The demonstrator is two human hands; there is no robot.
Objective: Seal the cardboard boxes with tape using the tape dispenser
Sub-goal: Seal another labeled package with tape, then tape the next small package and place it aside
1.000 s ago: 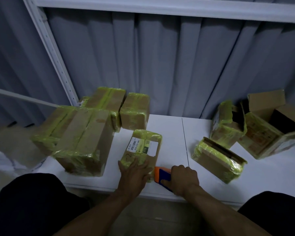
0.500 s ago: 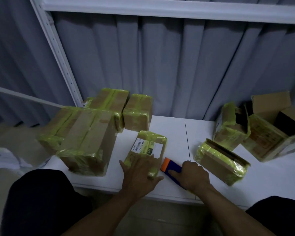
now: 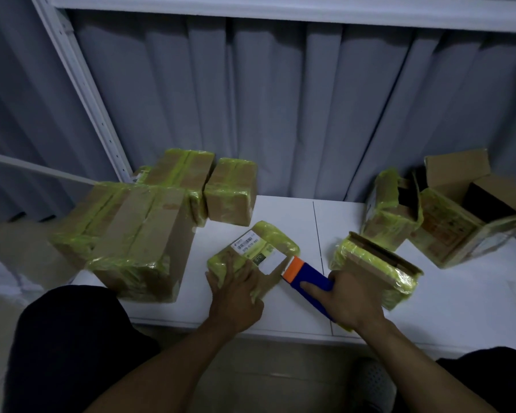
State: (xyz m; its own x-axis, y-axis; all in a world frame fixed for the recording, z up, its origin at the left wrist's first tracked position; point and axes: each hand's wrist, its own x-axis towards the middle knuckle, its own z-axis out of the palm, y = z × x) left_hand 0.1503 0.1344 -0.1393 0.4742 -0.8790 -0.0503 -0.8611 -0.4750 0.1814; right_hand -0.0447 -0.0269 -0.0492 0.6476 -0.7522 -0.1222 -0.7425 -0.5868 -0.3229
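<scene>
A small cardboard box (image 3: 259, 248) wrapped in yellow-green tape, with a white shipping label on top, lies on the white table (image 3: 283, 213) near its front edge. My left hand (image 3: 236, 290) presses flat on the box's near end, fingers spread. My right hand (image 3: 349, 299) grips a blue tape dispenser (image 3: 307, 281) with an orange front end. That orange end touches the box's right edge beside the label.
Several taped boxes (image 3: 137, 234) are stacked at the left and back left. A half-open taped box (image 3: 376, 263) lies just right of my right hand. Two open boxes (image 3: 447, 216) stand at the back right. A grey curtain hangs behind.
My right hand has carried the dispenser away from the table's front edge and up along the box's right side. My left hand has stayed pressed on the box.
</scene>
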